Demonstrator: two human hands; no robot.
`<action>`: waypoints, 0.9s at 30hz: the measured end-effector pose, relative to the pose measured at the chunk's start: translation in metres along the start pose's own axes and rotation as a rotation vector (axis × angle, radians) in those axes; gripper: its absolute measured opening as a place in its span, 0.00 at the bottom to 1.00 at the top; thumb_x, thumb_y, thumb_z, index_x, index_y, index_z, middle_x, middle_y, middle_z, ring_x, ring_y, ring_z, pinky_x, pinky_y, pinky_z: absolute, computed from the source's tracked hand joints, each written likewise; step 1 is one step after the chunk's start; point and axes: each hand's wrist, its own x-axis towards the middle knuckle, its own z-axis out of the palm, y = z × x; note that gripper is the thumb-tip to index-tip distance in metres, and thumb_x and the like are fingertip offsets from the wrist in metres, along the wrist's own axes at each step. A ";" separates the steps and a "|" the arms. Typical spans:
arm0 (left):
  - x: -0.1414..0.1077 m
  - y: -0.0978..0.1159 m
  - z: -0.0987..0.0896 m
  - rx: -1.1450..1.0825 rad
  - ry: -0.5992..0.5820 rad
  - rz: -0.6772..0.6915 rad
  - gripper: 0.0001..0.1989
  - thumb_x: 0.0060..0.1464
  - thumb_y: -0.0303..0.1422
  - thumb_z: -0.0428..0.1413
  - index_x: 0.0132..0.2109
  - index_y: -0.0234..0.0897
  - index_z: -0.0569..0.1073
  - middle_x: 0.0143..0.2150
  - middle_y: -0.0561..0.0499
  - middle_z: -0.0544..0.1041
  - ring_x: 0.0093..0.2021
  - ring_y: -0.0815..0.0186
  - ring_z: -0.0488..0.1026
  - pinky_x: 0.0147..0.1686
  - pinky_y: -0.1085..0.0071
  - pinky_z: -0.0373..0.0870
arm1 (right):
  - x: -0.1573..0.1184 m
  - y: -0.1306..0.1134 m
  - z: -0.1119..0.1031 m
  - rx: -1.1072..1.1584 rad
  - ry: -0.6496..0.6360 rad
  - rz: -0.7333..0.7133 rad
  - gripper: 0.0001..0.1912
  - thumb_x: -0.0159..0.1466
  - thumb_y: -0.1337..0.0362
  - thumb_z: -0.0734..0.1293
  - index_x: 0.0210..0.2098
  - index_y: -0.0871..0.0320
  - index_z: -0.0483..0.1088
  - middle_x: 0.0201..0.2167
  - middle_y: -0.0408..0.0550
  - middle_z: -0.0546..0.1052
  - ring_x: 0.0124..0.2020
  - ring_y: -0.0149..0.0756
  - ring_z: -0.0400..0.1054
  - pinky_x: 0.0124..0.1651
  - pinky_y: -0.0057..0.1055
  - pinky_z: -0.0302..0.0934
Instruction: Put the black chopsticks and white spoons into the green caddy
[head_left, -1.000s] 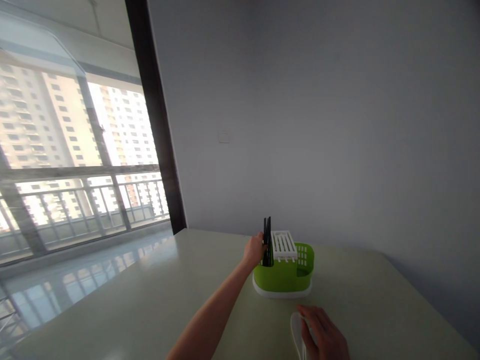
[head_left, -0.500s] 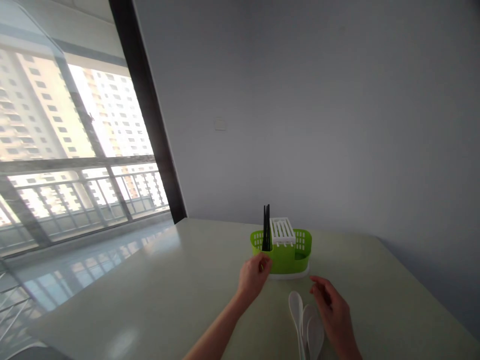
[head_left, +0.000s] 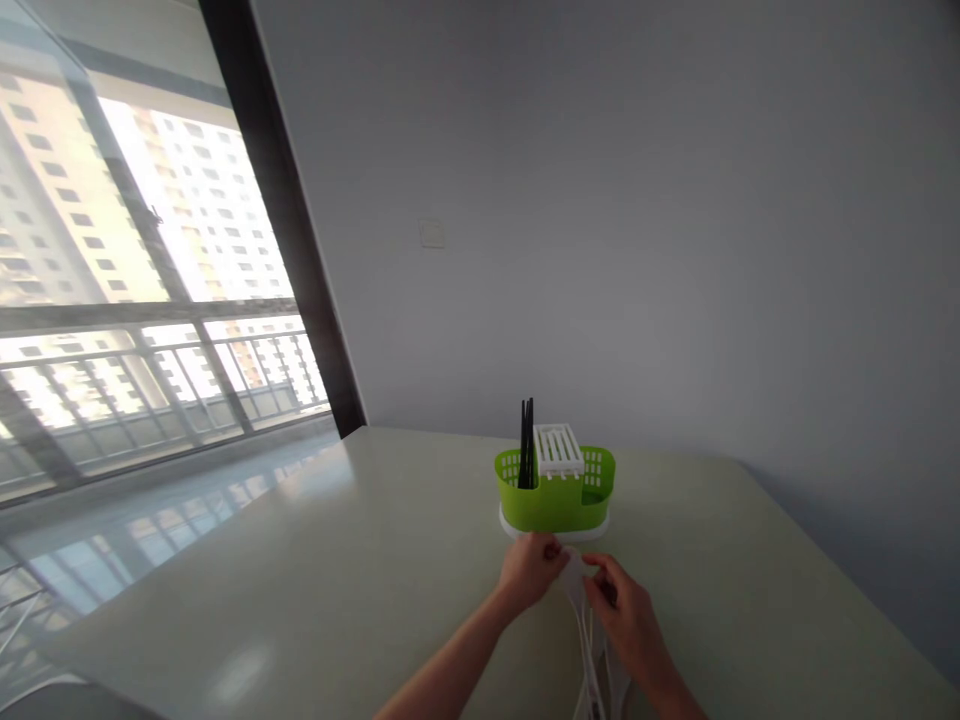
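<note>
A white spoon (head_left: 574, 577) lies bowl-end away from me, between my two hands. Fingers of my left hand (head_left: 530, 572) are pinched at the left edge of its bowl. On the other side, my right hand (head_left: 624, 612) has thumb and index finger curled against the bowl's right edge. More white utensils (head_left: 616, 680) lie close by under my right hand, partly hidden by it. Just beyond stands a green utensil basket (head_left: 555, 508) on a white base, with a white slotted top piece (head_left: 557, 449). Black chopsticks (head_left: 527, 445) stand upright in its left part.
The pale table (head_left: 337, 570) reaches back to a grey wall (head_left: 600, 250) behind the basket. A large window (head_left: 150, 250) with a dark frame is on the left. Part of a chair (head_left: 75, 700) shows at the lower left corner.
My left hand has come down from the basket's front to the spoon. My right hand has moved left onto the same spoon, whose bowl has shifted slightly away and left. The view has shifted a little.
</note>
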 end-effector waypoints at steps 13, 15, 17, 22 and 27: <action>-0.026 0.024 -0.099 0.162 0.368 0.315 0.12 0.60 0.38 0.43 0.37 0.39 0.68 0.33 0.53 0.75 0.29 0.72 0.69 0.29 0.78 0.58 | -0.015 -0.003 0.024 -0.420 -0.166 -0.201 0.15 0.63 0.64 0.56 0.47 0.58 0.66 0.36 0.48 0.75 0.34 0.36 0.70 0.37 0.31 0.62; -0.024 0.020 -0.100 0.175 0.391 0.311 0.12 0.60 0.38 0.43 0.37 0.39 0.68 0.33 0.53 0.75 0.29 0.72 0.69 0.29 0.78 0.58 | -0.018 -0.004 0.030 -0.613 -0.183 -0.223 0.17 0.63 0.67 0.56 0.50 0.56 0.65 0.43 0.50 0.74 0.39 0.39 0.71 0.38 0.33 0.63; -0.021 0.017 -0.101 0.170 0.408 0.297 0.12 0.60 0.38 0.43 0.37 0.40 0.68 0.33 0.54 0.75 0.29 0.72 0.69 0.29 0.78 0.59 | -0.020 -0.005 0.035 -0.770 -0.199 -0.221 0.19 0.61 0.69 0.57 0.52 0.57 0.64 0.44 0.51 0.74 0.39 0.41 0.71 0.35 0.34 0.64; -0.013 0.012 -0.109 0.130 0.434 0.272 0.11 0.59 0.38 0.44 0.35 0.40 0.68 0.32 0.54 0.75 0.29 0.72 0.69 0.29 0.78 0.60 | -0.021 -0.008 0.040 -0.845 -0.248 -0.217 0.14 0.59 0.72 0.60 0.43 0.55 0.69 0.37 0.47 0.76 0.38 0.39 0.71 0.36 0.33 0.63; -0.007 0.010 -0.118 0.110 0.492 0.263 0.11 0.59 0.38 0.45 0.35 0.39 0.69 0.30 0.55 0.74 0.28 0.72 0.68 0.29 0.78 0.60 | -0.023 -0.007 0.036 -0.762 -0.291 -0.247 0.05 0.60 0.63 0.61 0.34 0.53 0.69 0.33 0.43 0.75 0.36 0.38 0.70 0.33 0.30 0.60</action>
